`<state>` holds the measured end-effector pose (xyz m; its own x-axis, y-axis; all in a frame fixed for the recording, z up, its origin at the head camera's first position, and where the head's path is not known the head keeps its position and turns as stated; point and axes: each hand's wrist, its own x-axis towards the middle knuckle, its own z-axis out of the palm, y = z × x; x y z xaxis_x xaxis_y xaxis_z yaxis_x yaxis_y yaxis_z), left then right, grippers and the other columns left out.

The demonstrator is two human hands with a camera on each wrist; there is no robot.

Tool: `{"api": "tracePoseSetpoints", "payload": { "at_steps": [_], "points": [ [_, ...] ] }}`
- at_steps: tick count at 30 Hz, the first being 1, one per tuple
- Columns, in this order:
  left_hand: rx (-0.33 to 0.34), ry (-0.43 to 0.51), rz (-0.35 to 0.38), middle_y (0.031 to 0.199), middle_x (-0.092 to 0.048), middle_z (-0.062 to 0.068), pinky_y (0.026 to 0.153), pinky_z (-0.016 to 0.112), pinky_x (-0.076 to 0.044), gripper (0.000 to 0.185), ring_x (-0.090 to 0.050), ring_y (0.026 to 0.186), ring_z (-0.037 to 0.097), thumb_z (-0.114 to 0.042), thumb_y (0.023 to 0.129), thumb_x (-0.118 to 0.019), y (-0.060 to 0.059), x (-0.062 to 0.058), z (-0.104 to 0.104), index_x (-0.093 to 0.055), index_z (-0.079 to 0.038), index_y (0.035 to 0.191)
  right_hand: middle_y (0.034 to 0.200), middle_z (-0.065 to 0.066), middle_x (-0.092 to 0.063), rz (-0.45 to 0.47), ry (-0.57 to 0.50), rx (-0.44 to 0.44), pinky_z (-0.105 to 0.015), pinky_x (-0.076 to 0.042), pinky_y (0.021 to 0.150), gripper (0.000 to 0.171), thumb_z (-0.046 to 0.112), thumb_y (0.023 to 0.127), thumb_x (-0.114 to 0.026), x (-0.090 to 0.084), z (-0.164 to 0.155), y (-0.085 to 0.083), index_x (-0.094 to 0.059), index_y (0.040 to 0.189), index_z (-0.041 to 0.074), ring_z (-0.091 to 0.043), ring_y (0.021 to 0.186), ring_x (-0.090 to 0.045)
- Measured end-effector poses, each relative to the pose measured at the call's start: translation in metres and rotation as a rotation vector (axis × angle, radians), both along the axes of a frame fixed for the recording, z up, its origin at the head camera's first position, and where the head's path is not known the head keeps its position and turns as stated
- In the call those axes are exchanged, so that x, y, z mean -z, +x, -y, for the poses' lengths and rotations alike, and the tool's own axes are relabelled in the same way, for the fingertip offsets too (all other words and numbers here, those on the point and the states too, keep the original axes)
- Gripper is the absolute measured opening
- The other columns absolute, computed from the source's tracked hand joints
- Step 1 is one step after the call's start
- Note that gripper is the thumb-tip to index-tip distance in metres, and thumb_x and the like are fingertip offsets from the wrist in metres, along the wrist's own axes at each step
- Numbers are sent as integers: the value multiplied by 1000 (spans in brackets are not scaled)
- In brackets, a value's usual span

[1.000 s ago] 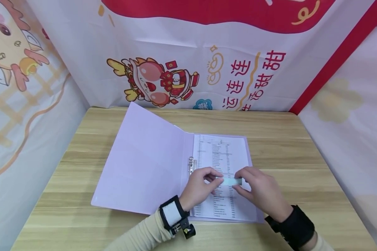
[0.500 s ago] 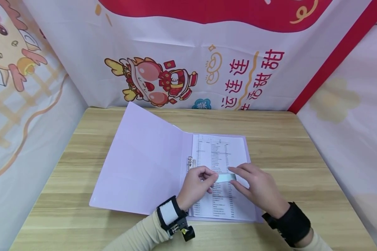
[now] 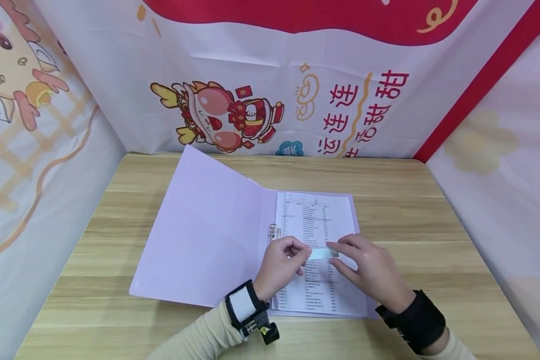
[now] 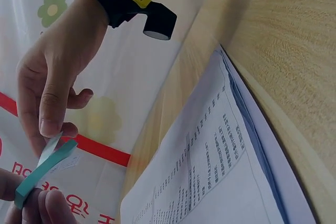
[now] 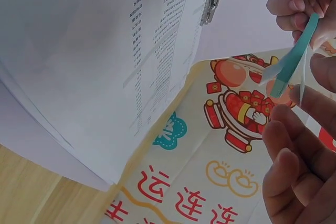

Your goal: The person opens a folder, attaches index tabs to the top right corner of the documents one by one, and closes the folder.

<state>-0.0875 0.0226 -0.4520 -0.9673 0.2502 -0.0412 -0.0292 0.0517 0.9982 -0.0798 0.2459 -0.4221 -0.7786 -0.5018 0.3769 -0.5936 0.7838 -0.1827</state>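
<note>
Thumb and fingers of my left hand [image 3: 280, 265] pinch one end of a short teal strip [image 3: 322, 253] above the printed sheets [image 3: 342, 220]. Pale, thin layers [image 4: 49, 150] stand apart from the strip's free end. My right hand [image 3: 371, 265] is at that end, its thumb and forefinger spread. In the right wrist view, the right forefinger [image 5: 310, 100] meets the tip of a pale layer. Under both hands lies an open lilac folder [image 3: 207, 235], the sheets in its right half. A metal clip [image 3: 273, 232] sits at its spine, partly hidden behind the left hand.
The folder rests on a wooden table [image 3: 400, 200], its left cover raised at a slant. White printed cloth [image 3: 261, 50] hangs behind the table and along both sides. Each wrist wears a black strap; a small camera [image 3: 270, 332] hangs from the left one.
The right thumb and forefinger have spread from their grip on the strip's right end. The left hand still pinches the strip, which has shifted slightly left and up. The folder stays put.
</note>
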Motion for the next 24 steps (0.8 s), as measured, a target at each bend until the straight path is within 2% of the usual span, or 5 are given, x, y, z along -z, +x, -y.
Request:
{"api": "tracePoseSetpoints", "payload": {
  "at_steps": [4,9,16,18,24],
  "points": [
    [-11,1,-28,88,-69,8,56,28,-56,11,-63,64,21,-17,98,-69,0,1,-1,-72,-6,100,96,-2,-71,-24,-37,-4,-31,-60,69,34,20,76,-91,-1,0,0,-79,105,10,-13,83,-67],
    [-29,-25,-82,89,-70,3,52,22,-51,8,-66,67,28,-15,97,-70,0,3,-3,-73,-7,99,88,1,-70,-47,-56,1,-30,-59,68,22,18,75,-91,-2,-1,1,-75,88,14,-10,80,-65],
    [-34,-33,-102,89,-69,1,52,22,-51,8,-64,67,20,-15,97,-70,0,2,-3,-73,-7,99,83,4,-70,-36,-63,-20,-26,-56,63,16,15,79,-87,-2,0,1,-71,83,16,-8,74,-62],
    [-25,-33,-100,89,-68,2,52,25,-54,9,-65,68,25,-16,97,-70,-1,2,-3,-72,-7,99,82,5,-69,-30,-72,-15,-26,-56,62,14,15,81,-85,-2,0,1,-71,82,15,-8,72,-61],
    [5,-17,-85,91,-65,4,57,47,-58,12,-65,72,42,-18,99,-68,-1,5,-3,-71,-7,102,79,6,-69,-2,-66,-1,-24,-54,61,11,16,85,-82,-2,0,1,-72,81,17,-6,70,-58]
  ]
}}
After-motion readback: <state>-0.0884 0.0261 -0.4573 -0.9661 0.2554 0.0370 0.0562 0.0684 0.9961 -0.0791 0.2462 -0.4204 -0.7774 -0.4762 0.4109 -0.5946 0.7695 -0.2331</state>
